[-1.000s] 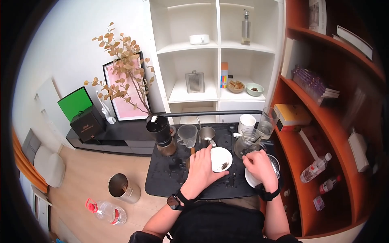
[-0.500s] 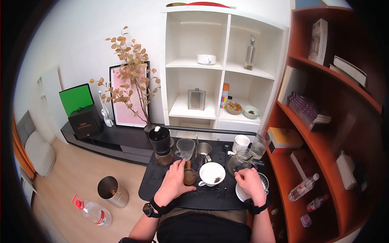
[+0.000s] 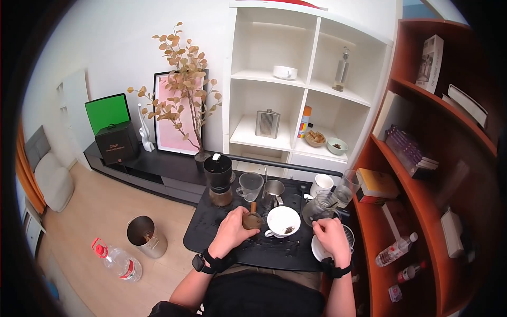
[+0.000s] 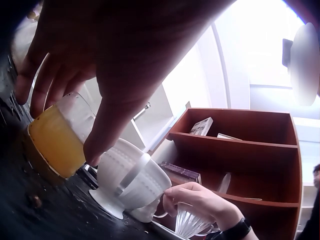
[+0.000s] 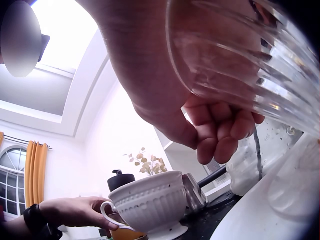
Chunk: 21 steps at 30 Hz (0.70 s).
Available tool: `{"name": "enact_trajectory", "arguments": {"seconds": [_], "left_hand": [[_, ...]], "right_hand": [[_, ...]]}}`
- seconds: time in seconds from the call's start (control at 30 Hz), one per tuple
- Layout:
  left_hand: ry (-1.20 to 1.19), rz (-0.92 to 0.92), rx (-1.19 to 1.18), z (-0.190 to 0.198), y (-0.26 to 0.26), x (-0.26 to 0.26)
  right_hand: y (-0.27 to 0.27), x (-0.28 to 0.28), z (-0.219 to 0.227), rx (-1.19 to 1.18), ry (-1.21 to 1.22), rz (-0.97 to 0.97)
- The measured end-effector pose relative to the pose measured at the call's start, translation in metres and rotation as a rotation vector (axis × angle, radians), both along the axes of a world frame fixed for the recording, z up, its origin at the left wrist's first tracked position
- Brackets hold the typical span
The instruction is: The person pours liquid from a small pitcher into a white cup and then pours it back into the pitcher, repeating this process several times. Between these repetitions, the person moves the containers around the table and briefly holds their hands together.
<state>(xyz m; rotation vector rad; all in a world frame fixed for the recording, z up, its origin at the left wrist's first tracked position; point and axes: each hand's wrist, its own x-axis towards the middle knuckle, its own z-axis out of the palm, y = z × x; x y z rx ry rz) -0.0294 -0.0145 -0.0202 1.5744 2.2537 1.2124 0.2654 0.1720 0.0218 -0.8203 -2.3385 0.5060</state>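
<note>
My left hand (image 3: 231, 231) has its fingers and thumb round a small glass vessel (image 3: 252, 221) with a wooden handle, at the left of a white cup (image 3: 283, 222). The left wrist view shows amber liquid in this glass (image 4: 57, 142), between thumb and fingers. Dark bits lie inside the cup, which stands upright on the black tray (image 3: 274, 257). Over the white saucer (image 3: 318, 250) at the right hangs my right hand (image 3: 332, 238), its fingers curled in and the thumb against them; nothing shows between them. A ribbed glass (image 5: 240, 65) partly covers this hand in the right wrist view.
Along the tray's back stand a black grinder (image 3: 218, 171), a clear glass mug (image 3: 250, 186), a steel pitcher (image 3: 273, 192), a glass jar (image 3: 317, 210), a white mug (image 3: 322, 185) and a tall glass (image 3: 347, 188). A steel bin (image 3: 153, 243) stands on the floor at the left.
My left hand has left the white cup's side, moved left, and closed round the small glass vessel. The right hand stays near the jar and saucer, still curled. The head view has shifted.
</note>
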Motion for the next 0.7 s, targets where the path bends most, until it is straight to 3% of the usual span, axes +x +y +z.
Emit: {"name": "enact_trajectory", "arguments": {"seconds": [0.23,0.7], "left_hand": [[-0.120,0.047,0.027,0.027,-0.007,0.007],[-0.015,-0.064,0.167,0.059,0.010,0.018]], "right_hand": [[0.000,0.000,0.001,-0.007,0.002,0.002],[-0.003,-0.001,0.006,-0.004,-0.010,0.001]]}}
